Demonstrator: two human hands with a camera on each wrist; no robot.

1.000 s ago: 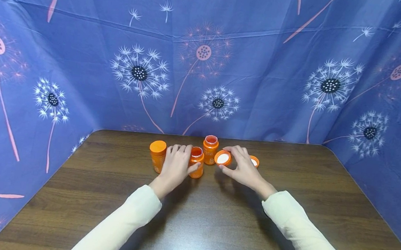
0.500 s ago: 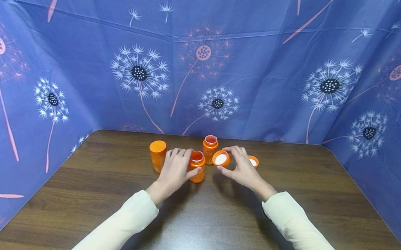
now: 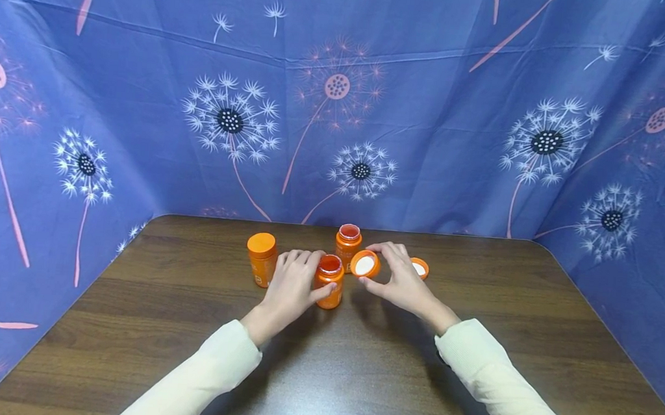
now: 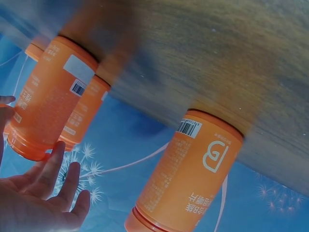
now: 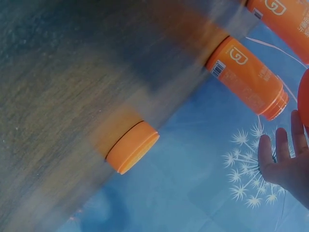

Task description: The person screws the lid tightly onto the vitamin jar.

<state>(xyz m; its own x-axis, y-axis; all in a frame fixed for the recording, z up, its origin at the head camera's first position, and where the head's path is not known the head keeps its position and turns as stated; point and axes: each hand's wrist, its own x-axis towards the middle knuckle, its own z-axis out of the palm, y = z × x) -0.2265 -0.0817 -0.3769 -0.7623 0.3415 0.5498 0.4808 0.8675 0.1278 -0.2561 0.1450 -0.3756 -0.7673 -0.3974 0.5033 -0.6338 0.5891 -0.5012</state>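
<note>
In the head view the left hand [image 3: 293, 284] grips an uncapped orange bottle [image 3: 330, 283] near its top, thumb on the near side. The right hand [image 3: 401, 281] pinches an orange cap [image 3: 366, 264] between thumb and fingers, its white inside facing the camera, just right of that bottle. Behind them stands a second uncapped bottle [image 3: 349, 240]. In the left wrist view the fingers of the left hand [image 4: 43, 203] are at the neck of the gripped bottle [image 4: 50, 96]. The right wrist view shows the right hand [image 5: 289, 166] by the edge of the held cap [image 5: 303, 99].
A capped orange bottle [image 3: 261, 260] stands left of the left hand. Another cap [image 3: 419, 268] lies on the wooden table [image 3: 318, 389] behind the right hand, white inside up. A blue curtain [image 3: 433, 124] with dandelion prints hangs behind the table.
The left hand and its gripped bottle have moved slightly right and toward the near side. The right hand's cap has shifted a little left, closer to that bottle.
</note>
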